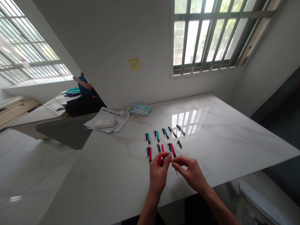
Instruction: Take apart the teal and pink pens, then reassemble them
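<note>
My left hand (159, 173) is closed around a red pen barrel (159, 160), which shows between its fingers. My right hand (191, 172) pinches a thin pen refill (176, 171) whose lower end slants down past the fingers. Both sets of fingertips nearly meet, and they hide the refill's upper end. Just beyond lie pen parts in two rows: red barrels (150, 153) with black caps (148, 151) in the nearer row, blue barrels (149, 138) and dark pens (172, 132) in the farther one. A lone black cap (179, 144) is at the near row's right end.
The white marbled table (234, 137) runs to a wall with a barred window. A wet-wipe pack (140, 109) and papers (89, 123) with a white device (105, 124) lie at the back left. Another person's arm (84, 82) shows beyond the wall's edge.
</note>
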`<control>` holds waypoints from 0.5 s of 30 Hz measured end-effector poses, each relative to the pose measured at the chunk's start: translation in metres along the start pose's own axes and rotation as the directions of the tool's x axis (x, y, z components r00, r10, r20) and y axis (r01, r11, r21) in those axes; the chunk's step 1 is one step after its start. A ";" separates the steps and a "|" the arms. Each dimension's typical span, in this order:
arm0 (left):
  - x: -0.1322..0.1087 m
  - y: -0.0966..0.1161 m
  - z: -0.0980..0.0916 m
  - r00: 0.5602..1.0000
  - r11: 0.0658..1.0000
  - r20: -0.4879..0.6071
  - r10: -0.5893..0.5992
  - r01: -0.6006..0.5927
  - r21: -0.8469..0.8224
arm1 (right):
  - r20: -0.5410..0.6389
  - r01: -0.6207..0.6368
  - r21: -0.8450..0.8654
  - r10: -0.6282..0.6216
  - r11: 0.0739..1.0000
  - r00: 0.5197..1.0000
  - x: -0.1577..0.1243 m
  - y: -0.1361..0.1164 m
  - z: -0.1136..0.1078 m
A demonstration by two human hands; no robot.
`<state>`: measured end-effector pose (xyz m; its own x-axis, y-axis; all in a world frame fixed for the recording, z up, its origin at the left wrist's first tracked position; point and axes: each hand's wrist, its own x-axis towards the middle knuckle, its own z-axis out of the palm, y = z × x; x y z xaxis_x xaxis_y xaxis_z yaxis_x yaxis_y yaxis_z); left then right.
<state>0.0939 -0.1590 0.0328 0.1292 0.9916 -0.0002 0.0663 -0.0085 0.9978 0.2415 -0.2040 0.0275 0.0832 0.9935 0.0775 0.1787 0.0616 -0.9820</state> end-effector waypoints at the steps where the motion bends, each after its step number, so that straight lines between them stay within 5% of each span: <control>1: 0.002 0.000 0.003 1.000 1.000 0.009 -0.005 0.005 0.001 | -0.006 0.010 -0.026 -0.011 1.000 1.000 0.000 0.000 -0.003; 8: 0.018 0.002 0.011 0.997 0.998 -0.060 0.051 -0.048 0.046 | 0.041 0.050 -0.229 -0.042 0.972 0.998 0.011 0.018 -0.038; 15: 0.035 0.009 0.028 0.987 0.851 0.128 0.100 -0.151 0.502 | -0.209 -0.071 -0.437 -0.025 0.897 0.978 0.052 0.050 -0.067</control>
<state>0.1270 -0.1278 0.0399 0.2610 0.9611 0.0907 0.5339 -0.2220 0.8159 0.3204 -0.1558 -0.0056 0.2816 0.9498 0.1359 0.5825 -0.0567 -0.8109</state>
